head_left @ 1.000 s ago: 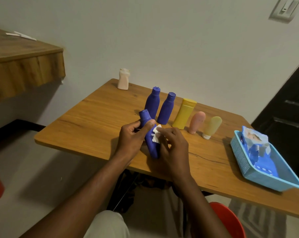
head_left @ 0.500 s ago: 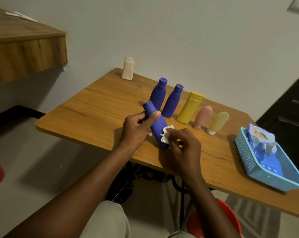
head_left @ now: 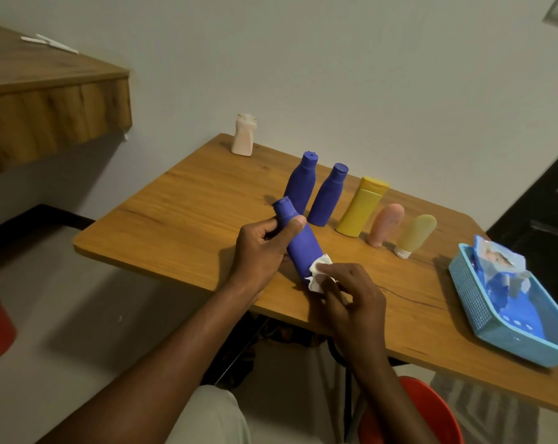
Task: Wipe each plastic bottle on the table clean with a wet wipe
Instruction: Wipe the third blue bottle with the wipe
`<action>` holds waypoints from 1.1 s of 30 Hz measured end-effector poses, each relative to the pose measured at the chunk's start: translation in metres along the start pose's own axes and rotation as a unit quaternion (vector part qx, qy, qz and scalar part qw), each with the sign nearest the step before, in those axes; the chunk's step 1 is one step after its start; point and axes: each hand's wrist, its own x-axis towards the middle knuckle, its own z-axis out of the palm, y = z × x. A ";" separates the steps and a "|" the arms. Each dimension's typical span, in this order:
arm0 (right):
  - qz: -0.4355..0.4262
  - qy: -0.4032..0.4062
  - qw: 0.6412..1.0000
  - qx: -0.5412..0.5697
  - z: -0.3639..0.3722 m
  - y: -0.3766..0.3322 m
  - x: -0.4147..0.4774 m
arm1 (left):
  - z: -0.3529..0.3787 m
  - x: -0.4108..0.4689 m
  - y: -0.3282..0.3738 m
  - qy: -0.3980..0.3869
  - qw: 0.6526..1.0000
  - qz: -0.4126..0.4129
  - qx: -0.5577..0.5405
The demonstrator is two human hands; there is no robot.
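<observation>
Bottles (head_left: 360,206) seven, three blue, held blue bottle (head_left: 303,248), one wet wipe (head_left: 319,272)

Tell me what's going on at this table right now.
A person is wiping a tilted blue bottle over the table. The left hand grips it near the neck, and the right hand pinches a white wet wipe against its lower end. Behind stand two more blue bottles, a yellow bottle, a pink tube and a pale yellow tube; a cream bottle stands at the far corner. A wipes pack sits in the blue basket.
</observation>
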 end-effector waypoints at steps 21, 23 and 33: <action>0.068 -0.018 0.997 -0.035 -0.003 -0.005 0.016 | 0.000 -0.003 0.001 -0.001 1.000 0.000 0.023; 0.044 -0.023 0.998 -0.042 0.004 -0.012 0.028 | -0.001 -0.004 0.002 -0.003 1.000 -0.002 0.026; -0.094 -0.061 0.990 -0.084 0.014 -0.005 -0.004 | 0.001 -0.004 0.005 0.012 0.999 -0.017 0.027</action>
